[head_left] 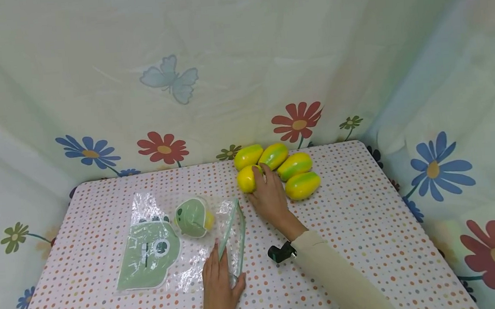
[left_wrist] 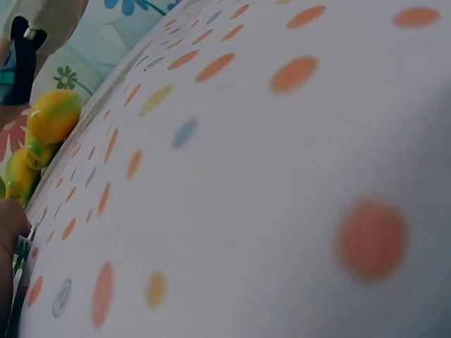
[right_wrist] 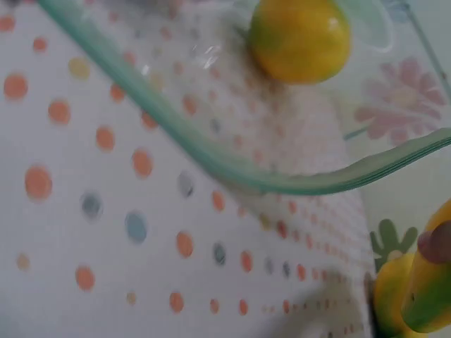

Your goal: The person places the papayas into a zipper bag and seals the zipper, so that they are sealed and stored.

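Observation:
A clear zip bag (head_left: 187, 271) with green cartoon faces printed on it lies on the table, its green-edged mouth (right_wrist: 282, 184) gaping to the right. Inside it sits one yellow fruit (right_wrist: 299, 39), mostly behind the print in the head view. My left hand (head_left: 218, 287) rests with fingers straight on the bag near the mouth's lower end. Farther back, my right hand (head_left: 270, 196) grips an oval yellow-and-green fruit (head_left: 246, 180) from above. In the right wrist view a fingertip lies on this fruit (right_wrist: 430, 282). Several like fruits (head_left: 302, 185) are grouped around that hand.
The dotted tablecloth (head_left: 369, 261) covers the table, whose back edge meets a flowered curtain (head_left: 239, 53). More curtain hangs at both sides. A black camera mount (head_left: 281, 252) is strapped at the right wrist.

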### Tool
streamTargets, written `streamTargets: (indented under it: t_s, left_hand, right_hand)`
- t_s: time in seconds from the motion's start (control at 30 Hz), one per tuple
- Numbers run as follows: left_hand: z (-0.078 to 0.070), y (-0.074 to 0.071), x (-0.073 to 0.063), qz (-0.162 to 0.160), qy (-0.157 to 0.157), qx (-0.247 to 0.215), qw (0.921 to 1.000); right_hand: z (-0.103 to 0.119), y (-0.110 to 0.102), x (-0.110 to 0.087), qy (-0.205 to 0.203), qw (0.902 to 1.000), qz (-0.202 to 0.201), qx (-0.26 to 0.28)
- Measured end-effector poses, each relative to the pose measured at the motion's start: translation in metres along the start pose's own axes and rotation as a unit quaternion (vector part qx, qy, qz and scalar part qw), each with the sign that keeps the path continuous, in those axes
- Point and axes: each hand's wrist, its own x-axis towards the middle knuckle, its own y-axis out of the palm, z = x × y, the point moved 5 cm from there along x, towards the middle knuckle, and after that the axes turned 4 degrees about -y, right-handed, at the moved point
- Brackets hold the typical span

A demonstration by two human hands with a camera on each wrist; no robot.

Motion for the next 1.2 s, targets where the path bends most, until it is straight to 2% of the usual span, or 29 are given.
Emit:
streamTargets:
  t_s: [0.1,0.17,0.23,0.37,0.53,0.67,0.87,1.03,1.2]
  left_hand:
    - [0.001,0.0,-0.001,0.004,-0.004,0.0,1.0]
    - [0.001,0.0,-0.001,0.003,-0.006,0.001,1.0]
    - [0.001,0.0,-0.001,0.0,-0.008,-0.002,1.0]
    - [0.002,-0.002,-0.001,-0.009,-0.009,-0.012,0.9998]
    - [0.002,-0.002,0.0,-0.005,-0.008,-0.016,0.9998]
    - [0.002,-0.002,0.0,0.004,-0.015,-0.015,0.9998]
    - [0.0,-0.001,-0.001,0.014,-0.018,-0.014,0.9996]
    - [-0.002,-0.001,0.0,0.024,-0.019,0.0,0.9995]
    - [-0.003,-0.003,0.002,0.018,-0.013,-0.001,0.9998]
  right_hand:
    - [0.0,-0.013,-0.006,0.035,0.9972,-0.03,0.059]
    - [-0.001,-0.021,-0.013,0.067,0.9885,-0.049,0.126]
    - [-0.004,-0.026,-0.021,0.102,0.9736,-0.068,0.193]
    - [-0.007,-0.031,-0.042,0.16,0.9341,-0.1,0.303]
    - [-0.009,-0.028,-0.069,0.227,0.8947,-0.1,0.371]
    - [-0.005,-0.022,-0.082,0.266,0.8736,-0.076,0.4]
    - [0.001,-0.02,-0.094,0.31,0.8536,-0.052,0.415]
    - [0.01,-0.013,-0.11,0.298,0.8493,-0.059,0.432]
    - [0.023,-0.001,-0.118,0.281,0.8476,-0.037,0.449]
